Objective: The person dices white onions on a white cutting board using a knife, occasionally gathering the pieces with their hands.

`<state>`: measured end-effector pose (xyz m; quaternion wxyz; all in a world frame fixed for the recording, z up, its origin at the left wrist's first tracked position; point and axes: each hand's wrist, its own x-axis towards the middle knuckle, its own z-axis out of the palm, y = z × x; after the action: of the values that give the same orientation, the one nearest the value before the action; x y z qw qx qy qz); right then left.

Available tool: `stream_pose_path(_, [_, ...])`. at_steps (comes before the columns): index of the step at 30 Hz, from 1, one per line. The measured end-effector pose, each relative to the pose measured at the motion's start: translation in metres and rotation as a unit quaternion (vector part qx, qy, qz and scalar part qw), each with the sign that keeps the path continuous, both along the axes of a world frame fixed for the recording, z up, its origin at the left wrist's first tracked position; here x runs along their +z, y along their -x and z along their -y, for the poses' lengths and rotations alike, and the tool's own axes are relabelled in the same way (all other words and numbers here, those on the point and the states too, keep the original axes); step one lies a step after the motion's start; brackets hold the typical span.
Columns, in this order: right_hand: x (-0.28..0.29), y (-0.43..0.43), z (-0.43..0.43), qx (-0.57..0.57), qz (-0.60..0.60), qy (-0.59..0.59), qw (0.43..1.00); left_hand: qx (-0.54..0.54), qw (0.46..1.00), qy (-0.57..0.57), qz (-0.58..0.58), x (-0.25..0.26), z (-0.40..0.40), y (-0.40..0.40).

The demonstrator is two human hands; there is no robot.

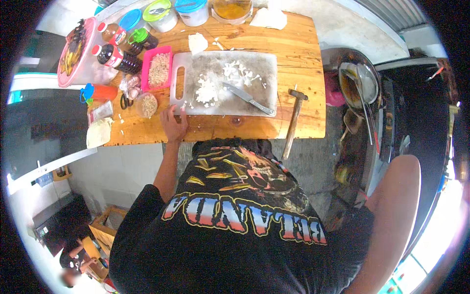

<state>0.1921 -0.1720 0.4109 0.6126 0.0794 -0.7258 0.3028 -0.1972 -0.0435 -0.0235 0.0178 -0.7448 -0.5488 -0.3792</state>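
Observation:
My left hand (174, 125) rests at the table's front edge, fingers apart, its fingertips by the near left corner of a white plastic cutting board (205, 60). It holds nothing. My right forearm is bent up at the right; the right hand is out of view. On the board lie two heaps of chopped white pieces (207, 92) and a kitchen knife (249, 98), its blade tip towards the heaps. Left of the board are a pink plastic tray (146, 79) of pale chopped bits and a small round tub (148, 105) with similar bits.
A hammer (293, 117) lies right of the board, its handle overhanging the wooden table (301, 44). Sauce bottles (117, 58) and lidded tubs (192, 13) stand left and behind. A wok (360, 79) with long-handled utensils is at right. Another person (71, 261) is at lower left.

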Motion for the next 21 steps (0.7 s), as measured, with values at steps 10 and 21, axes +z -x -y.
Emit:
stream_pose_path(10, [-0.006,0.003,-0.01,0.032,0.025,0.033,0.999,0.021,0.999,0.024,0.004,0.004,0.001,-0.001])
stream_pose_path(21, [-0.009,0.004,-0.016,0.042,0.049,0.054,0.996,0.013,1.0,0.015,-0.006,0.013,-0.003,-0.006])
